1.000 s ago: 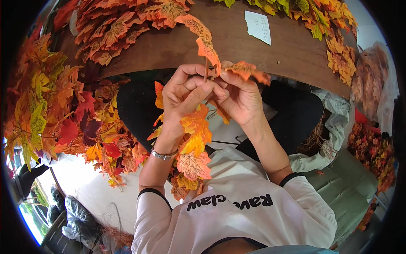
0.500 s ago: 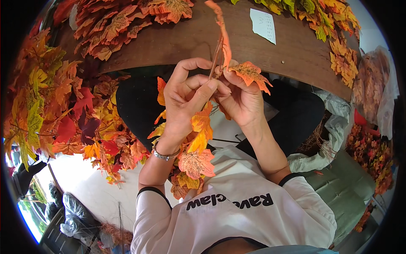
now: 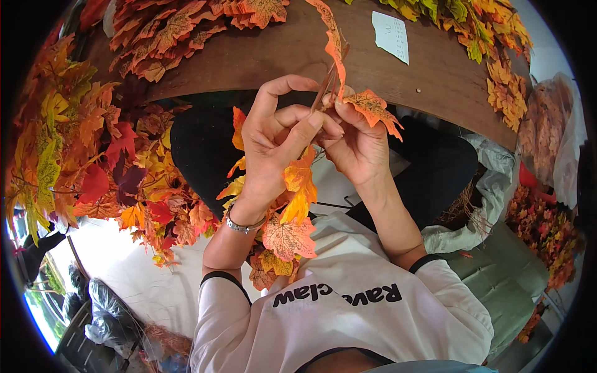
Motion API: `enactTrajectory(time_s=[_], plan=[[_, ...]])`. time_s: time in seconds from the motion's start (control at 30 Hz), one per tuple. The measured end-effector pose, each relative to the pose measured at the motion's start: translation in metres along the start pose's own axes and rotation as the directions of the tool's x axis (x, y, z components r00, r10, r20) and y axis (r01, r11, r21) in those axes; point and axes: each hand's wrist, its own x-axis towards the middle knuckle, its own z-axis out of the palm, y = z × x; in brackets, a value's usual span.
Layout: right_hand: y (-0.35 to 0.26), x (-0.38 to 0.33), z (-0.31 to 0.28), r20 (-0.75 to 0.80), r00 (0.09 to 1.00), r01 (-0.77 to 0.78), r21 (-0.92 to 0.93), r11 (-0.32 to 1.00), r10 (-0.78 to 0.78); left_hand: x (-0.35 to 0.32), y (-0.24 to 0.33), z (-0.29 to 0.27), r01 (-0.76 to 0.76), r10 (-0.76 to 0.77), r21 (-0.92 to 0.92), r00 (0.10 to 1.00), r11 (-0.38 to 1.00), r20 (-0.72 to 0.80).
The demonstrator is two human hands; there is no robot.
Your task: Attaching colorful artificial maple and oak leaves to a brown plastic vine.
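Observation:
My left hand [image 3: 272, 138] pinches thin brown stems [image 3: 322, 88] of an artificial autumn leaf garland between thumb and fingers. Close against it, my right hand [image 3: 359, 144] is closed at the same joint, its fingertips partly hidden. An orange leaf [image 3: 374, 110] sticks out beside the right thumb. Above both hands, a long orange leaf [image 3: 334, 46] stands up, seen nearly edge-on. The garland [image 3: 288, 237], with yellow and orange leaves, hangs below the hands along my left forearm and over my shirt.
A brown table [image 3: 261, 65] lies ahead, with stacked orange leaves [image 3: 177, 31] at its far left, a paper slip [image 3: 391, 38] and yellow-green leaves [image 3: 476, 28] at right. Finished-looking foliage [image 3: 93, 161] crowds the left. A clear bag of leaves [image 3: 547, 130] stands at right.
The upright orange leaf has turned to show more of its face and leans with the stems slightly to the right. Both hands keep their pinch at nearly the same spot.

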Motion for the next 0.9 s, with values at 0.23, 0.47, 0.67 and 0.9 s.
enactTrajectory(time_s=[0.23,0.47,0.67,0.9], plan=[[0.004,0.000,-0.007,0.152,0.987,0.069,-0.095,0.993,-0.054,-0.002,-0.001,-0.005,0.014,-0.014,0.034,1.000,0.999,-0.002],[0.002,0.000,-0.011,0.227,0.968,0.142,-0.164,0.976,-0.103,0.000,0.001,0.000,0.013,-0.012,-0.014,0.999,1.000,0.035],[-0.001,0.006,-0.019,0.303,0.947,0.189,-0.250,0.950,-0.108,0.000,0.005,0.000,0.075,-0.072,-0.055,0.997,0.996,0.041],[-0.031,0.013,-0.019,0.464,0.884,0.171,-0.419,0.892,0.048,0.002,0.013,-0.008,0.150,-0.166,0.138,0.980,0.979,0.108]])
